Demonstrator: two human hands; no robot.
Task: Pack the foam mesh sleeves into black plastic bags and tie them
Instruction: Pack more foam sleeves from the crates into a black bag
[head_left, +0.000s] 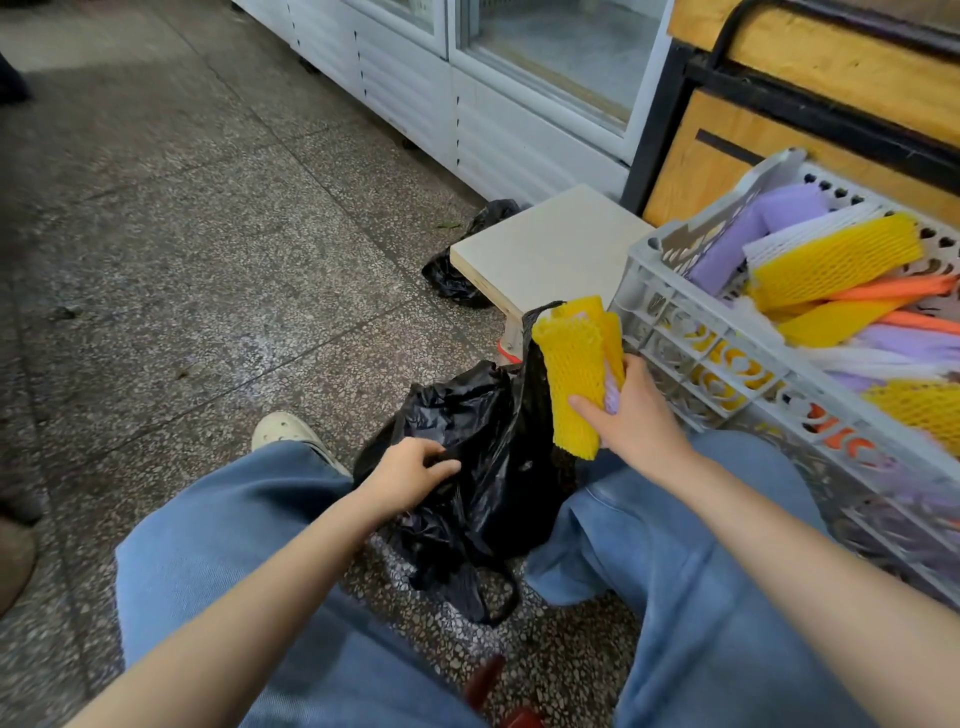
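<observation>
A crumpled black plastic bag sits on the floor between my knees. My left hand grips its left edge. My right hand holds a bundle of yellow foam mesh sleeves, with a purple one tucked behind, just above the bag's right side. On my right, a grey perforated crate holds several more sleeves in yellow, purple, orange and white.
A low cream stool stands beyond the bag, with another black bag at its left corner. White fridge cabinets and a wooden stand line the back. Speckled stone floor spreads to the left. My jeans-clad legs flank the bag.
</observation>
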